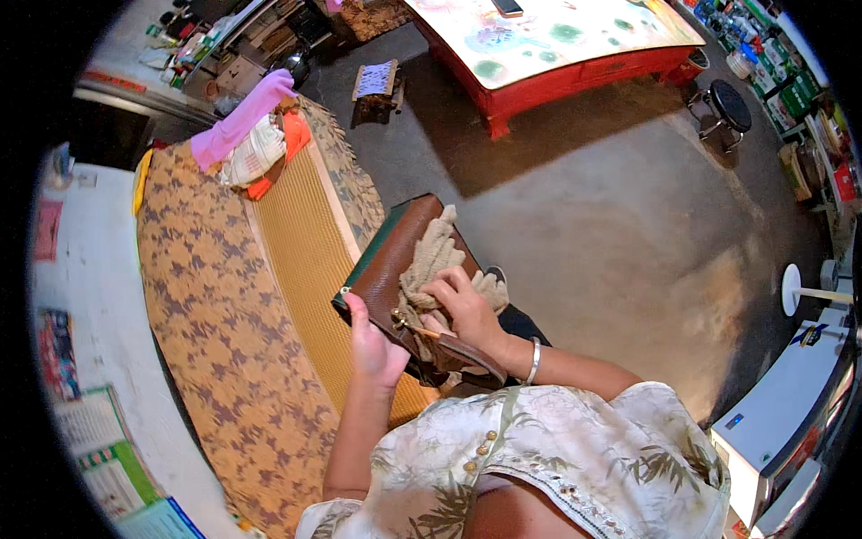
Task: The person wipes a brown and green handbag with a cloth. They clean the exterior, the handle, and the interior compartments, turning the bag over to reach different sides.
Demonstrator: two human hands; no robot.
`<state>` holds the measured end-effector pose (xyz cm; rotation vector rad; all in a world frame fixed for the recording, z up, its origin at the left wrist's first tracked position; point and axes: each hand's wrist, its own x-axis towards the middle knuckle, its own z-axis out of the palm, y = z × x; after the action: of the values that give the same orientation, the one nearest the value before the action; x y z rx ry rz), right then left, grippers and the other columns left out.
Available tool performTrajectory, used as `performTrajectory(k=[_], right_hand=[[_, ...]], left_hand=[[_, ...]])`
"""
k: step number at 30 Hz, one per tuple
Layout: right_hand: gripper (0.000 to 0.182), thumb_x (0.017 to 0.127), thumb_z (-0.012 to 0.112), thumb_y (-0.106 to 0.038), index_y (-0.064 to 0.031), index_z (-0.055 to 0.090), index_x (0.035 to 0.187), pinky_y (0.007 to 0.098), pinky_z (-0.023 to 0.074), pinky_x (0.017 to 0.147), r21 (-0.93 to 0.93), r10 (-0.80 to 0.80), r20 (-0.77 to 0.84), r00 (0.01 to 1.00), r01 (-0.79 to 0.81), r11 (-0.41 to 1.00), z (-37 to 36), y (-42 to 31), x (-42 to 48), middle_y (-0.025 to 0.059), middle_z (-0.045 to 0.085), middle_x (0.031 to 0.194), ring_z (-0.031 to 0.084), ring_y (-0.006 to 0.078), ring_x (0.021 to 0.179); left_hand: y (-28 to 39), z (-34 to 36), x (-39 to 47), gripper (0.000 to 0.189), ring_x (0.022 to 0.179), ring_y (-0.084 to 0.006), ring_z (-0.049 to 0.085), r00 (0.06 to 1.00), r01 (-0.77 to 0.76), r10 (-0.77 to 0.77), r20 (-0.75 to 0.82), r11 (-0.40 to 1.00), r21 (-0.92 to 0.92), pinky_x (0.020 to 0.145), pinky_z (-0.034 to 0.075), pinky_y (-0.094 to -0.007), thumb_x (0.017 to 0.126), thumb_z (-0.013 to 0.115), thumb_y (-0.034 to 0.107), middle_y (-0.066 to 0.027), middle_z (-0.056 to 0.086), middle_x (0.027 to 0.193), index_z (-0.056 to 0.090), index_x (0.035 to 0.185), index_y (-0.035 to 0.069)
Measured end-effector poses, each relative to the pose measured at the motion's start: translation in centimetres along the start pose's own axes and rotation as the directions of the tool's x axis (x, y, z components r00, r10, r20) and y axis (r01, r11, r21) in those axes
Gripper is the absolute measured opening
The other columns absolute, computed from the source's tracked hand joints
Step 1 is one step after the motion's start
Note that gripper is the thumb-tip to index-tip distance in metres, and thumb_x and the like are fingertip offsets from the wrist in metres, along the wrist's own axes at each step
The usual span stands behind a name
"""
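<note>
A brown and green leather-like bag (pixel 395 250) with a brown strap (pixel 471 356) is held in front of my body. My left hand (pixel 372 345) grips its near left corner, the thumb on top by a small metal stud. Beige knitted gloves (pixel 431 259) lie bunched on the bag. My right hand (pixel 465 311) rests on them with bent fingers, touching the fabric; whether it grips them is hard to tell. Gold-coloured metal hardware shows beside the right fingers where the strap joins the bag.
At the left is a sofa with a floral cover (pixel 202 283) and a woven mat (pixel 303 222); folded cloths (pixel 256 151) lie at its far end. A red table (pixel 539 101), a small low stool (pixel 376 81) and a round black stool (pixel 729 106) stand beyond. A white appliance (pixel 774 397) is at the right.
</note>
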<state>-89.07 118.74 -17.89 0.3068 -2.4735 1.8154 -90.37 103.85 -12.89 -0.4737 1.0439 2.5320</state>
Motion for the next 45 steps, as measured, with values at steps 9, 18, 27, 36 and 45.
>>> performTrajectory(k=[9,18,27,36,45], right_hand=[[0.038,0.074,0.069,-0.01,-0.004,0.056,0.11,0.0371,0.0472,0.079,-0.076,0.055,-0.241,0.969,-0.075,0.994,-3.4,2.7,14.1,0.0162,0.048,0.103,0.055,0.0328,0.094],[0.044,0.075,0.069,-0.011,-0.0045,0.052,0.115,0.0372,0.0454,0.084,0.004,0.228,-0.592,0.773,-0.281,0.96,-2.3,8.5,27.9,0.0161,0.049,0.104,0.053,0.0326,0.098],[0.065,0.074,0.072,-0.012,-0.0073,0.046,0.133,0.035,0.0453,0.082,0.185,0.412,-0.832,0.372,-0.514,0.838,6.2,14.2,38.8,0.0146,0.051,0.099,0.053,0.0283,0.093],[0.053,0.076,0.07,-0.019,-0.0089,0.051,0.125,0.0409,0.0481,0.079,0.168,0.229,-0.973,0.03,-0.587,0.792,14.7,22.1,40.5,0.0211,0.042,0.117,0.054,0.0371,0.095],[0.038,0.082,0.066,-0.023,-0.0046,0.053,0.113,0.0416,0.051,0.068,-0.001,-0.252,-0.933,-0.256,-0.701,0.714,25.6,22.4,37.9,0.0175,0.055,0.101,0.061,0.0365,0.082]], left_hand=[[6.5,5.5,16.0,0.069,0.129,-0.0255,0.042,0.97,0.229,-0.234,0.061,0.97,0.076,0.109,0.032,-0.0418,0.096,0.026,0.058,-0.0097,0.043,0.14,0.035,0.139,0.005],[11.7,8.2,35.7,0.07,0.13,-0.0256,0.041,0.791,0.492,-0.569,0.227,0.81,0.318,0.109,0.032,-0.0423,0.095,0.028,0.06,-0.0091,0.043,0.141,0.035,0.14,0.007],[16.3,4.4,51.8,0.069,0.13,-0.0238,0.042,0.484,0.731,-0.873,0.061,0.441,0.52,0.11,0.031,-0.0413,0.094,0.034,0.06,-0.0071,0.043,0.142,0.035,0.142,0.01],[15.3,-2.6,58.0,0.077,0.132,-0.026,0.038,0.327,0.504,-0.94,0.095,0.259,0.824,0.111,0.029,-0.0436,0.092,0.03,0.065,-0.0089,0.039,0.145,0.03,0.144,0.008],[19.6,-12.1,57.2,0.071,0.126,-0.0282,0.047,0.009,0.261,-0.896,0.443,0.43,0.864,0.106,0.036,-0.0448,0.096,0.027,0.059,-0.0116,0.047,0.139,0.039,0.139,0.003]])
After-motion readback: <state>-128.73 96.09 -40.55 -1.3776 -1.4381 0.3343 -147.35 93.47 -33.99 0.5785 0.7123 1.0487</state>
